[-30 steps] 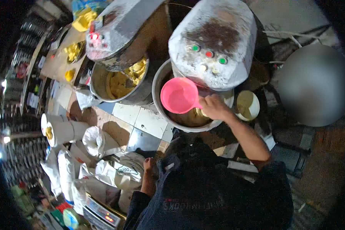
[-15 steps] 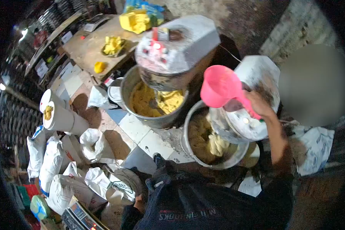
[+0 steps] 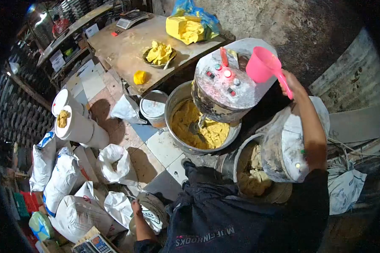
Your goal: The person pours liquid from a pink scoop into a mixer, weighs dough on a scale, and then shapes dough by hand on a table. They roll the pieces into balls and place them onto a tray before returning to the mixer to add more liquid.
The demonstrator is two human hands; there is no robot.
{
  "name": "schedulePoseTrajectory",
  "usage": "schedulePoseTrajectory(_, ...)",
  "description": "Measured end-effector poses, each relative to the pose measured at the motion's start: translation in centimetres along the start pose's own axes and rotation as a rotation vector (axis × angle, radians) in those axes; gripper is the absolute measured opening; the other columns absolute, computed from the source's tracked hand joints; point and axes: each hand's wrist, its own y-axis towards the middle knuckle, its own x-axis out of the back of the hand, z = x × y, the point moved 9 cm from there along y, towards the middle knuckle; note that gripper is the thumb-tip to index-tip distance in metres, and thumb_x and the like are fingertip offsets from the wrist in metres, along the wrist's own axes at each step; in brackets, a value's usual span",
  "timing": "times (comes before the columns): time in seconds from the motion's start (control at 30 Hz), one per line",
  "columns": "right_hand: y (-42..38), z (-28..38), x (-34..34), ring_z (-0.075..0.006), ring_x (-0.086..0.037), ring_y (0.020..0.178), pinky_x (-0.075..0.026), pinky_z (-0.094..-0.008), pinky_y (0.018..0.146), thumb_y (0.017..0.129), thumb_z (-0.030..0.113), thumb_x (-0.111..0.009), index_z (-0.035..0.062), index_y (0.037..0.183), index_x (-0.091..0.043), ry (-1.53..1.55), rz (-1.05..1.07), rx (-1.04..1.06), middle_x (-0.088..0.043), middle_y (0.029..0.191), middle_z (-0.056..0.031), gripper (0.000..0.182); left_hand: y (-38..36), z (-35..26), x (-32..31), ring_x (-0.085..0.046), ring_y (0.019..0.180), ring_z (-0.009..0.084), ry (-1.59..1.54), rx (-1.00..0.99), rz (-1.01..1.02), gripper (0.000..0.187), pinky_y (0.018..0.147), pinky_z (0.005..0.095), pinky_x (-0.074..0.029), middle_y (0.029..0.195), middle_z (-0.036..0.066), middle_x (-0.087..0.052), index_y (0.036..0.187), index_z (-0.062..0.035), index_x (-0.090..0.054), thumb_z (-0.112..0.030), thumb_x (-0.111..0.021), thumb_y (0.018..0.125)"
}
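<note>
My right hand point(image 3: 292, 86) is closed around the handle of a pink plastic dipper point(image 3: 264, 65), at the top right. The dipper's cup overlaps the flour-dusted top of the larger mixer point(image 3: 213, 90), near its buttons and a lit red light. Beneath that mixer head, yellow dough point(image 3: 217, 134) fills part of a metal bowl point(image 3: 173, 137). My right forearm crosses over a second mixer point(image 3: 278, 154), whose bowl holds paler dough point(image 3: 259, 175). Low on the left, my left hand point(image 3: 136, 207) has its fingers curled, with nothing visible in them, beside an open white sack point(image 3: 118, 206).
A wooden table point(image 3: 118, 48) carries a yellow block point(image 3: 185, 29) in blue plastic, a plate of yellow pieces point(image 3: 159, 54) and a scale point(image 3: 132, 19). White buckets point(image 3: 78, 126) and several sacks point(image 3: 63, 173) stand at left. A person point(image 3: 60, 26) is at the far back.
My right hand has carried the pink dipper up from over the second mixer to the larger mixer's top. The view has shifted, and my left hand shows more fully.
</note>
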Motion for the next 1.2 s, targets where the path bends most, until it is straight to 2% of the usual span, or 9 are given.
schedulePoseTrajectory(0.2, 8.9, 1.5, -1.0, -0.0144, -0.039, 0.039, -0.032, -0.0301, 0.033, 0.095, 0.046, -0.037, 0.0068, 0.081, -0.048, 0.004, -0.068, 0.014, -0.044, 0.056, -0.0034, 0.043, 3.7, -7.6, 0.3, -0.043, 0.045, 0.0114, 0.052, -0.463, 0.066, 0.017, 0.043, 0.0263, -0.035, 0.06, 0.002, -0.05, 0.087, -0.0071, -0.062, -0.024, -0.059, 0.085)
schedulePoseTrajectory(0.47, 13.8, 1.3, -1.1, -0.0151, -0.039, 0.037, -0.033, -0.0308, 0.034, 0.094, 0.058, -0.036, 0.0088, 0.08, -0.051, 0.031, -0.041, -0.101, -0.042, 0.051, -0.0016, 0.053, 4.4, -5.4, 3.2, -0.041, 0.041, 0.0137, -0.078, -0.062, -0.029, 0.016, 0.034, 0.0282, -0.028, 0.056, 0.001, -0.046, 0.081, -0.0085, -0.055, -0.024, -0.056, 0.085)
schedulePoseTrajectory(0.57, 13.1, 2.2, -1.4, -0.0147, -0.045, 0.037, -0.037, -0.0313, 0.032, 0.093, 0.059, -0.039, 0.0126, 0.072, -0.053, -0.045, 0.033, -0.022, -0.047, 0.052, -0.0012, 0.053, 1.0, -1.8, 3.4, -0.063, 0.079, 0.0296, 0.222, 0.157, -0.171, 0.037, 0.072, 0.0381, -0.049, 0.084, 0.02, -0.065, 0.096, 0.0033, -0.064, -0.03, -0.061, 0.08)
schedulePoseTrajectory(0.63, 17.4, 2.6, 1.4, -0.0215, -0.057, 0.054, -0.047, -0.0355, 0.048, 0.094, 0.062, -0.034, 0.0036, 0.09, -0.065, -0.214, -0.056, 0.229, -0.062, 0.069, -0.009, 0.067, 0.3, 0.2, 2.6, -0.063, 0.089, 0.0352, 0.382, 0.035, -0.205, 0.038, 0.08, 0.0427, -0.048, 0.089, 0.022, -0.067, 0.093, 0.0022, -0.066, -0.033, -0.061, 0.079)
schedulePoseTrajectory(0.67, 2.7, 14.0, -6.7, -0.0312, -0.062, 0.072, -0.049, -0.0424, 0.068, 0.096, 0.059, -0.032, -0.0013, 0.106, -0.064, -0.736, -0.316, 0.771, -0.067, 0.082, -0.0149, 0.069, -1.1, 0.2, 1.1, -0.063, 0.091, 0.0373, 0.48, -0.039, -0.161, 0.038, 0.081, 0.0433, -0.048, 0.091, 0.023, -0.067, 0.093, 0.0017, -0.067, -0.033, -0.061, 0.078)
schedulePoseTrajectory(0.7, 12.0, 10.5, 0.9, -0.04, -0.059, 0.085, -0.046, -0.046, 0.082, 0.099, 0.038, -0.039, -0.0066, 0.109, -0.058, -0.841, -0.389, 0.379, -0.065, 0.087, -0.019, 0.05, -2.1, 2.7, 1.0, -0.063, 0.092, 0.0404, 0.388, 0.205, -0.225, 0.039, 0.081, 0.0439, -0.049, 0.095, 0.025, -0.067, 0.094, 0.0013, -0.068, -0.034, -0.057, 0.079)
schedulePoseTrajectory(0.8, 2.9, 17.4, -3.8, -0.0314, -0.057, 0.093, -0.044, -0.0376, 0.09, 0.097, 0.026, -0.046, -0.0063, 0.112, -0.058, -0.45, -0.829, 1.029, -0.059, 0.105, -0.0204, 0.037, -5.8, -0.4, -1.0, -0.065, 0.083, 0.038, 0.434, -0.034, -0.372, 0.039, 0.074, 0.0432, -0.051, 0.086, 0.023, -0.068, 0.084, 0.0024, -0.068, -0.035, -0.058, 0.079)
schedulePoseTrajectory(0.97, -1.7, 20.8, -32.6, -0.0185, -0.054, 0.092, -0.044, -0.0304, 0.082, 0.091, 0.017, -0.054, -0.0032, 0.113, -0.055, 0.232, 0.145, 1.416, -0.055, 0.1, -0.0121, 0.03, -9.4, 2.1, -1.6, -0.065, 0.081, 0.0263, 0.153, 0.081, -0.541, 0.03, 0.073, 0.0408, -0.049, 0.083, 0.014, -0.068, 0.084, -0.0052, -0.067, -0.033, -0.055, 0.081)
schedulePoseTrajectory(1.2, -30.6, 8.7, -68.7, -0.0287, -0.058, 0.08, -0.048, -0.0372, 0.073, 0.078, 0.005, -0.063, 0.0011, 0.114, -0.056, -0.455, 1.134, 1.519, -0.057, 0.094, -0.0159, 0.037, -20.5, 13.9, 0.9, -0.065, 0.082, 0.0278, -0.365, 0.302, -0.826, 0.024, 0.075, 0.0372, -0.05, 0.083, 0.014, -0.068, 0.08, -0.0073, -0.067, -0.03, -0.071, 0.074)
